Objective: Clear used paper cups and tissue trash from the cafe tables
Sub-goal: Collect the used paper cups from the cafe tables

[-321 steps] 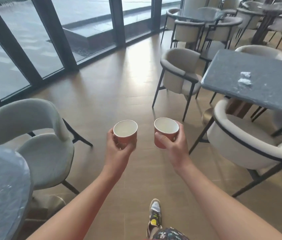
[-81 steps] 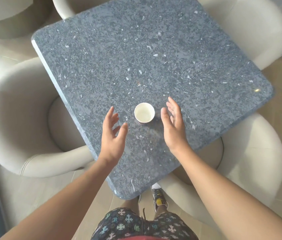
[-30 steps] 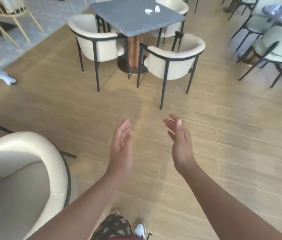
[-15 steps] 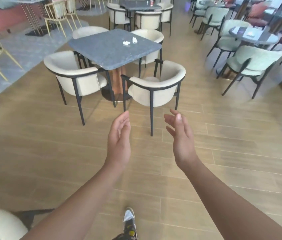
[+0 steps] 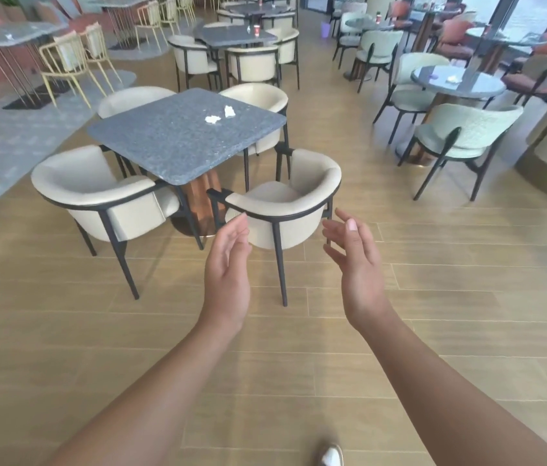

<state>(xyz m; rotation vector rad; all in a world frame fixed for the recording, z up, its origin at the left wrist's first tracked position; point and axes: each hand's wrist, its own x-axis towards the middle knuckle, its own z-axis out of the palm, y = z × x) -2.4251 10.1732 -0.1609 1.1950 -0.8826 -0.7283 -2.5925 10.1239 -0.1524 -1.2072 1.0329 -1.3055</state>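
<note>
The step in hand looks like going to the next table to pick up trash. Two crumpled tissues [image 5: 212, 119] lie side by side on the square table [image 5: 171, 146], close to its far edge. That table is a little way ahead and to the left, with a chair [image 5: 285, 203] between it and the person.

The left hand [image 5: 228, 264] is open. Its fingers are loose and nearly straight, and it holds nothing and touches nothing. The right hand [image 5: 356, 260] is open too, with its fingers spread a bit, and it is also empty. Both hands hang in the air over the floor, palms turned toward each other, well apart from the tissues.

Next, I think the person needs to step closer and go round the chair, or lean over it, to reach across the table top. Tissues are light and soft, so a gentle pinch should do.

There is more to clear after that. A red cup [image 5: 256, 30] stands on a far table [image 5: 231, 37], and a white scrap [image 5: 453, 79] lies on the round table [image 5: 480, 87] to the right
</note>
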